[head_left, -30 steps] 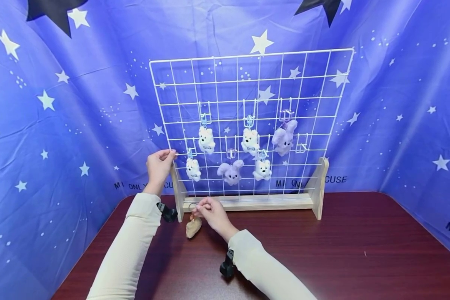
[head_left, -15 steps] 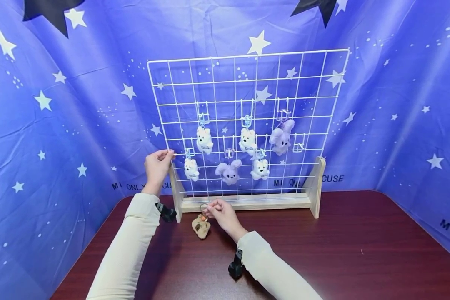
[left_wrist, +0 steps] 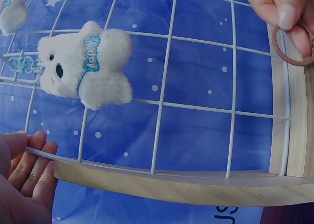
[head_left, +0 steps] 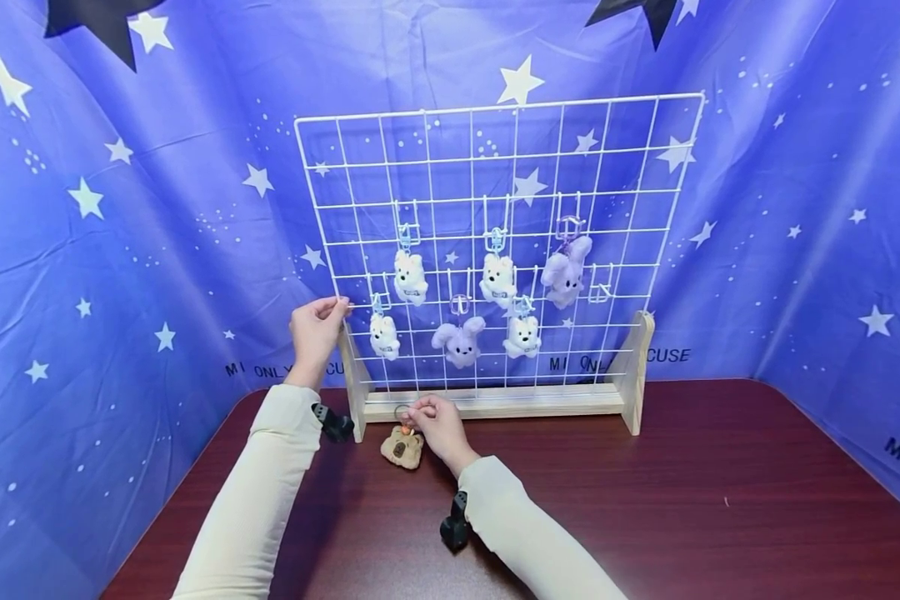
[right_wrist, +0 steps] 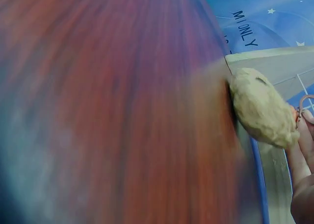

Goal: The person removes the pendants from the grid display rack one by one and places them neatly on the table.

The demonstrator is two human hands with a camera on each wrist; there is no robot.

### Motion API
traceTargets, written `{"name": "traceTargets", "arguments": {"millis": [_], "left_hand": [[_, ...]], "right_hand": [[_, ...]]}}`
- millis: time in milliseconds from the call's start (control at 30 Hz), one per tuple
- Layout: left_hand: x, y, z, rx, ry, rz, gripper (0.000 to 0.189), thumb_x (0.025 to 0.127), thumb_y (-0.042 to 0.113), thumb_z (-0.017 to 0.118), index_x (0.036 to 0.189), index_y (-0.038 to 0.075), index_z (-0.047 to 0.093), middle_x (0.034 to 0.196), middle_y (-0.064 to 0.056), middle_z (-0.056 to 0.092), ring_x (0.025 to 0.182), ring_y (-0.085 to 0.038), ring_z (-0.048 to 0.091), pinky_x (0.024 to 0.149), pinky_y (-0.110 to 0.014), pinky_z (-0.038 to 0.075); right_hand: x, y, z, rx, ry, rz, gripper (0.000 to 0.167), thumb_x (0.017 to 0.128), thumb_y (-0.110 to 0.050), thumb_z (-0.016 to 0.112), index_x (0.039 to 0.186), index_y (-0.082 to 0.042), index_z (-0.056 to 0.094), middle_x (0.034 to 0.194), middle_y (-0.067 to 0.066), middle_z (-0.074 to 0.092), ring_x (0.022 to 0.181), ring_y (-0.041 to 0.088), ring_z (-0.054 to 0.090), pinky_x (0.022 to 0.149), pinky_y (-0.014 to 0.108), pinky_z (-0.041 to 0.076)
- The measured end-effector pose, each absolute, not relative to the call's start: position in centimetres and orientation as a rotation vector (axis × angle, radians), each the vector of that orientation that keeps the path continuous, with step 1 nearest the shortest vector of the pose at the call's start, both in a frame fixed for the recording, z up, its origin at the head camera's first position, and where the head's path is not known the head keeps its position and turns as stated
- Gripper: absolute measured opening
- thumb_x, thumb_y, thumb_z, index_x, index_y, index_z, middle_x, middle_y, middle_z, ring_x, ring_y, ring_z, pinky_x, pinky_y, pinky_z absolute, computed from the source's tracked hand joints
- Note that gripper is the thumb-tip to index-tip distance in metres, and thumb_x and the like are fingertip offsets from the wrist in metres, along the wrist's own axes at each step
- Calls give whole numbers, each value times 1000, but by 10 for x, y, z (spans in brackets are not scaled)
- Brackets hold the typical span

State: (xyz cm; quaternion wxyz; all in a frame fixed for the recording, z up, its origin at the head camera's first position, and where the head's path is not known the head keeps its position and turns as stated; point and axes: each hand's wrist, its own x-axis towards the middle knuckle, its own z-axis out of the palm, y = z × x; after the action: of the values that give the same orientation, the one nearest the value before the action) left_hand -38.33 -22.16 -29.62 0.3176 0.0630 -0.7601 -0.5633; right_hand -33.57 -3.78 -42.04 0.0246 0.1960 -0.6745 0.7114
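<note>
My left hand (head_left: 317, 337) pinches the left edge of the white wire grid (head_left: 501, 107), just above its wooden side support (head_left: 354, 383); the left wrist view shows thumb and fingertips at that edge wire. My right hand (head_left: 438, 429) pinches the metal ring (left_wrist: 284, 50) of a tan plush keychain (head_left: 402, 450). This keychain hangs in front of the rack's wooden base bar, low over the table, its dark nose patch facing forward. In the right wrist view the plush (right_wrist: 262, 109) shows from the side. A white plush bear keychain (left_wrist: 86, 64) hangs nearest my left hand.
Several white bear keychains (head_left: 498, 279) and two purple rabbit keychains (head_left: 461, 343) hang on grid hooks. An unoccupied hook (head_left: 600, 292) is at the right. Dark red table (head_left: 690, 500) lies below; blue starry cloth (head_left: 157, 250) surrounds it.
My right hand moved slightly right, then a little back left, with the tan keychain. The plush turned from side-on to facing forward. My left hand stays at the grid edge.
</note>
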Motion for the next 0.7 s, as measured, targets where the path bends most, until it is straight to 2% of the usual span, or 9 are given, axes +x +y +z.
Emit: {"name": "traceTargets", "arguments": {"millis": [200,267,367,467,567,700], "left_hand": [[-383,-221,-296,173,-2004,-1493,25,89,22,66,105,2,71,97,-17,71,85,-23,68,60,-14,48],[-384,-222,-296,179,-2006,-1493,26,89,22,66,105,3,71,97,-17,71,84,-21,67,59,-14,47],[-384,-222,-297,181,-2006,-1493,25,89,23,66,104,3,71,97,-16,71,79,-13,66,58,-14,47],[-385,-222,-298,173,-1999,-1477,25,89,23,66,103,3,72,95,-16,71,75,-8,64,57,-13,46],[-385,-222,-299,162,-1993,-1464,25,88,22,67,102,2,72,94,-17,71,73,-7,63,56,-13,45],[-384,-222,-299,157,-1989,-1462,25,88,23,67,102,2,72,95,-17,71,70,-3,62,56,-13,45]], "right_hand": [[-336,-43,-421,559,-2123,2127,4,85,14,55,84,17,54,86,37,63,77,46,63,72,48,53],[-336,-44,-422,543,-2139,2126,3,85,13,55,83,15,55,86,37,64,75,39,64,71,45,54],[-336,-45,-424,526,-2131,2154,3,85,12,55,83,14,57,87,37,64,74,30,65,67,33,54],[-339,-46,-429,508,-2119,2193,5,84,12,57,85,16,59,87,36,64,75,28,66,64,22,51],[-346,-48,-439,495,-2110,2216,12,84,10,60,90,20,61,86,35,65,74,27,66,63,20,49],[-357,-50,-453,456,-2104,2247,16,83,5,64,93,18,63,87,31,67,70,14,64,65,20,49]]}}
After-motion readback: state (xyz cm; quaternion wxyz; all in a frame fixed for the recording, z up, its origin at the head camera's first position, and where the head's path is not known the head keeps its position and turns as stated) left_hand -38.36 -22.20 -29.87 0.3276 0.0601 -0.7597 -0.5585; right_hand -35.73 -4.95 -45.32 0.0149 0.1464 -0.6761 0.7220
